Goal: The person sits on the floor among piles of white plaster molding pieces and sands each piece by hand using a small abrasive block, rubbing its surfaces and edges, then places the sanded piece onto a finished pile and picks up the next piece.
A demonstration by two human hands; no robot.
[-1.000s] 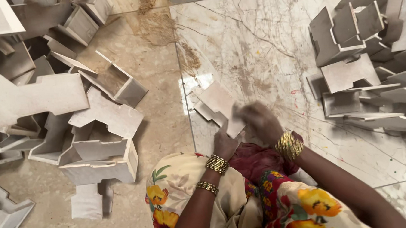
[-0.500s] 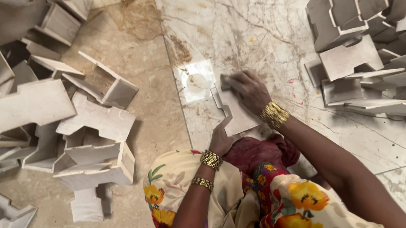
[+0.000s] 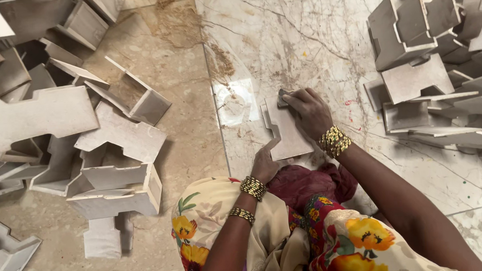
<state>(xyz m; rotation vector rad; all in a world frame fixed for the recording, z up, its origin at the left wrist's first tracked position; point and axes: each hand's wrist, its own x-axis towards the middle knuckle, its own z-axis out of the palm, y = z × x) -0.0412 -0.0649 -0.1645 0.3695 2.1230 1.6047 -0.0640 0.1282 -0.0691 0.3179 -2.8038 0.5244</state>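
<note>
On the far left a big pile of cut grey boards (image 3: 60,139) lies on the floor (image 3: 191,132). In the middle, a flat notched board (image 3: 286,132) lies on the marble floor, and the left hand (image 3: 263,164) presses its near corner with fingers stretched out. The right hand (image 3: 311,112) curls its fingers around a small dark block (image 3: 282,97) on the board's far edge, and another pile of boards (image 3: 435,70) sits to the right.

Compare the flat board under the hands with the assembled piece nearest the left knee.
The flat board lies flat on the marble floor, a single notched panel; the assembled piece is several panels joined into a box-like shape. The right hand and left hand touch the board; nothing touches the assembled piece. Both are pale grey.
</note>
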